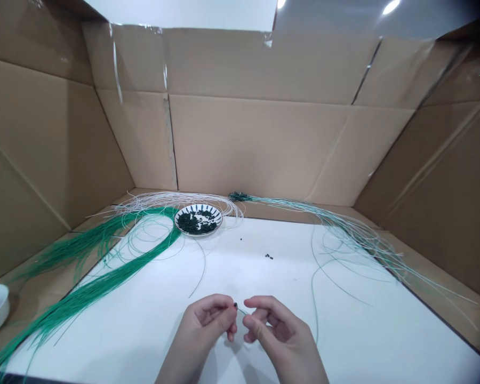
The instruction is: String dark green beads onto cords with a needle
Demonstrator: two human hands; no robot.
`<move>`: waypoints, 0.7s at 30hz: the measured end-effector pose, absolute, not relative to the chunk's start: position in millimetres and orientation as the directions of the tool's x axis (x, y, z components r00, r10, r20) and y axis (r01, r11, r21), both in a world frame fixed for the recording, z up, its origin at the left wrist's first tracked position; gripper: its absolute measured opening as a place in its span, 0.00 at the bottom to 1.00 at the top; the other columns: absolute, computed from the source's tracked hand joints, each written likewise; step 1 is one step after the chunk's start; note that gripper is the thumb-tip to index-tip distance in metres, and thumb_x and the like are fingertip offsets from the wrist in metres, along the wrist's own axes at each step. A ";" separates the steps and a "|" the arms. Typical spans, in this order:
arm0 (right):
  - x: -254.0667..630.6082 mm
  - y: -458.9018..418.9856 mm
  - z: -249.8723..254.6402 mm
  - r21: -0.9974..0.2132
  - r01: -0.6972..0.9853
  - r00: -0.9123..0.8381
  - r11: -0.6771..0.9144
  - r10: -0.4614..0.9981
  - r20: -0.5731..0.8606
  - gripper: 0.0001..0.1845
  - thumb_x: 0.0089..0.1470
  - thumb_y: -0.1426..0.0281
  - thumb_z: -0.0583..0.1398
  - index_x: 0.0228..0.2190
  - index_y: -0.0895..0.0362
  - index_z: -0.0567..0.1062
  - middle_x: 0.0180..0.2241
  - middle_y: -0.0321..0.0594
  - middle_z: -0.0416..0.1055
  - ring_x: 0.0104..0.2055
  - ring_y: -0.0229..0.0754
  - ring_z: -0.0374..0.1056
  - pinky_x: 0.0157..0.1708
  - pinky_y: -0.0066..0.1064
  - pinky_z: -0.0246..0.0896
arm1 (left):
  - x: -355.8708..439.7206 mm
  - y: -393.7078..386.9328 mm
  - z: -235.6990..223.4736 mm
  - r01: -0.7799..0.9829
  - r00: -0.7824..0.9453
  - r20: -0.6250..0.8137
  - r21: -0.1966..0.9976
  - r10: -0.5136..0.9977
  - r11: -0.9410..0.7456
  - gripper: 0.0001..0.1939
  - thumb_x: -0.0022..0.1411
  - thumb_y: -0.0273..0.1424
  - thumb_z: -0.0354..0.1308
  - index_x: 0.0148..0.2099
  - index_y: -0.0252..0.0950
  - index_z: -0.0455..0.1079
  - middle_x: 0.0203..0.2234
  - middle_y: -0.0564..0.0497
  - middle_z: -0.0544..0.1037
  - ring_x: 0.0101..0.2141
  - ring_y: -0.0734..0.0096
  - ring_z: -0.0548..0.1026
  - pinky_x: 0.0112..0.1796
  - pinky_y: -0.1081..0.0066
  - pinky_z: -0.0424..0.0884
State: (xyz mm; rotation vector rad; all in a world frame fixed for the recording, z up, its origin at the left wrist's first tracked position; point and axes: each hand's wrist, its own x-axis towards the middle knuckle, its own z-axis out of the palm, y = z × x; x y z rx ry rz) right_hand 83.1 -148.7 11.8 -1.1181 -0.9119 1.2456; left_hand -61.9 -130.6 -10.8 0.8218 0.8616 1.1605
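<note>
From the bead (236, 305) the left hand (206, 324) pinches, a strand (241, 311) slants rightward, the right hand (279, 329) parted.

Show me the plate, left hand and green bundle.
Plate (199, 207), head view: on its striped far rim.
Left hand (205, 328), head view: near the thumb's base.
Green bundle (104, 282), head view: midway along its nearer stretch.

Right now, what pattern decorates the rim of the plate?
Dark stripes on a white plate rim; see head view.
</note>
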 end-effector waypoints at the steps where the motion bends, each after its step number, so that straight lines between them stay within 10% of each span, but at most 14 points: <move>1: 83.3 -148.7 11.4 -0.968 -0.249 0.127 -0.028 0.990 -0.061 0.21 0.35 0.53 0.76 0.27 0.56 0.83 0.18 0.35 0.73 0.21 0.38 0.71 0.26 0.26 0.68 | -61.8 -130.4 -11.1 -0.407 0.172 -0.135 0.892 0.976 0.196 0.18 0.46 0.43 0.75 0.30 0.33 0.78 0.17 0.54 0.74 0.21 0.74 0.69 0.28 0.73 0.65; 21: 88.2 -152.1 10.7 -0.985 -0.161 0.072 0.066 0.996 0.055 0.13 0.47 0.58 0.72 0.26 0.55 0.85 0.26 0.37 0.73 0.26 0.37 0.71 0.27 0.25 0.72 | -60.7 -135.5 1.0 -0.301 0.155 -0.134 0.937 0.979 0.176 0.15 0.50 0.40 0.73 0.30 0.33 0.79 0.17 0.55 0.73 0.24 0.73 0.70 0.29 0.74 0.68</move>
